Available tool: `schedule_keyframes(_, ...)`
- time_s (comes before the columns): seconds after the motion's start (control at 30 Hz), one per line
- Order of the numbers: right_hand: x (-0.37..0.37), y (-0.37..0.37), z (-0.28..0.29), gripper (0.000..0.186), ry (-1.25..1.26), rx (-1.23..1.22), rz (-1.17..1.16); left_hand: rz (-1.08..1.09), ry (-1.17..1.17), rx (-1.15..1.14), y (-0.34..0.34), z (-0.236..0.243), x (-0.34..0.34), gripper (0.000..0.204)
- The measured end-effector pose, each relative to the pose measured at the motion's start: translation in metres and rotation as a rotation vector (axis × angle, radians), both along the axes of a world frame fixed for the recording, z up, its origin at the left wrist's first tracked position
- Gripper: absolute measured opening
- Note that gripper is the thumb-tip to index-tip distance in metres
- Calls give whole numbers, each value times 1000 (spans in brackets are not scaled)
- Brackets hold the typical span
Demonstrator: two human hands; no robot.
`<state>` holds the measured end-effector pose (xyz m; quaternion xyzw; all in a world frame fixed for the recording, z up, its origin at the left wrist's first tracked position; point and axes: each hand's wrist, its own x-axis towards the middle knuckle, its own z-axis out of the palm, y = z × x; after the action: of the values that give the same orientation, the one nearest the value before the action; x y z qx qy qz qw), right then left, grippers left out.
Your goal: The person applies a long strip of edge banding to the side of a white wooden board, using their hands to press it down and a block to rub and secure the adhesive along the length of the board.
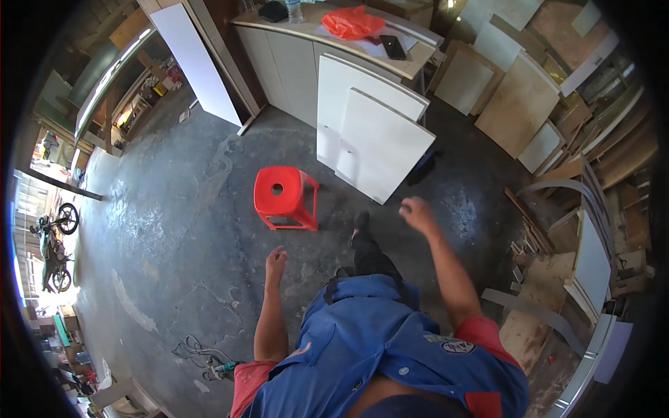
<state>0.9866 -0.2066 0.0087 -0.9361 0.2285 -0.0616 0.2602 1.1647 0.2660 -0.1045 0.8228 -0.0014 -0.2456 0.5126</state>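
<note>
My left hand (277, 260) hangs over the floor just below a red plastic stool (277, 189), with its fingers loosely bent and nothing in them. The stool stands upright and has a round hole in its seat; my hand does not appear to touch it. My right hand (417, 213) is held out to the right, its fingers loosely curled and holding nothing visible. Ahead of it, two white panels (383, 143) lean against a counter, one in front of the other. One dark shoe (361, 221) shows between my hands.
On the counter (300, 28) lie a red plastic bag (352, 24) and a dark phone (392, 47). Boards (519, 104) lean along the right side. A green power tool (226, 367) with a cable lies at lower left. A motorcycle (54, 247) stands far left.
</note>
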Motion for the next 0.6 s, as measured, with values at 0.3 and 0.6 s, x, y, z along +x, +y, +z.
schedule_keyframes(0.3, 161, -211, -19, 48, -102, -366, -311, -276, 259, 435, 72, -96, -9, 20)
schedule_keyframes(0.6, 198, -162, -17, 43, 259, -154, -78, -347, 128, 486, 12, -55, -32, 27)
